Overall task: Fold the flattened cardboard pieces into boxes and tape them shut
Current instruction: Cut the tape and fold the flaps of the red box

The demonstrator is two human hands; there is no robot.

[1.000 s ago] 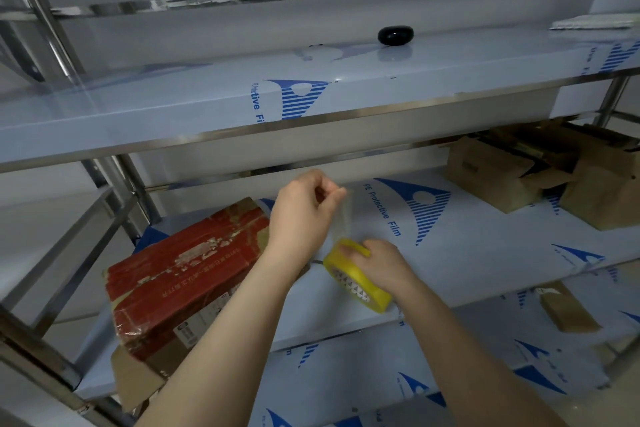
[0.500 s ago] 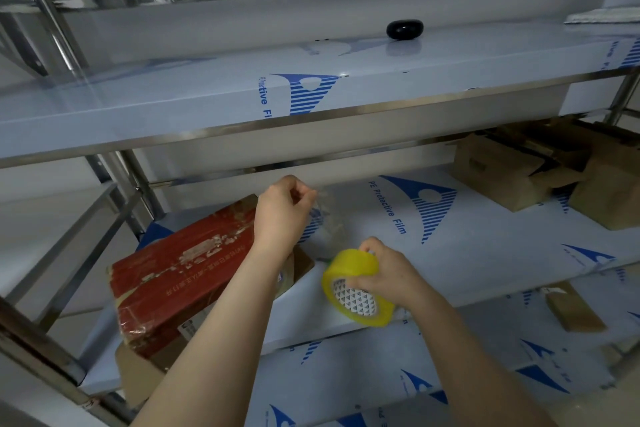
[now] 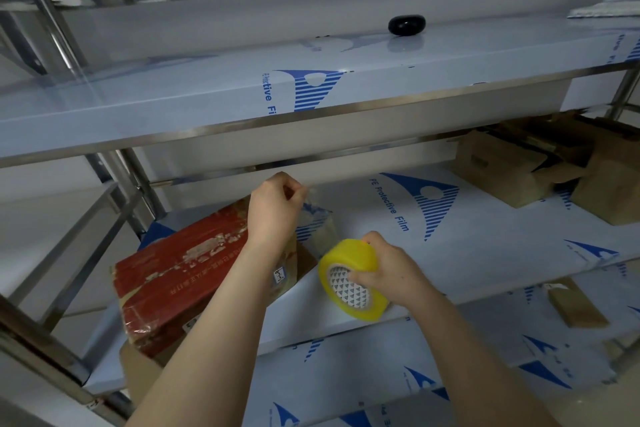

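**Both hands closed, left high, right low**

I am watching my left hand (image 3: 275, 210) hanging raised ahead of me, knuckles toward the camera, thumb and fingertips pinching the free end of the tape strip (image 3: 317, 225). Its bare forearm is rising from the bottom edge. My right hand (image 3: 388, 274) is sitting lower and to the right, apart from the left. Its fingers are curling over the rim of the tape roll (image 3: 349, 277), and one digit is lying across the side face. The bare right forearm is coming in from the lower right, and both arms are converging toward the hands.
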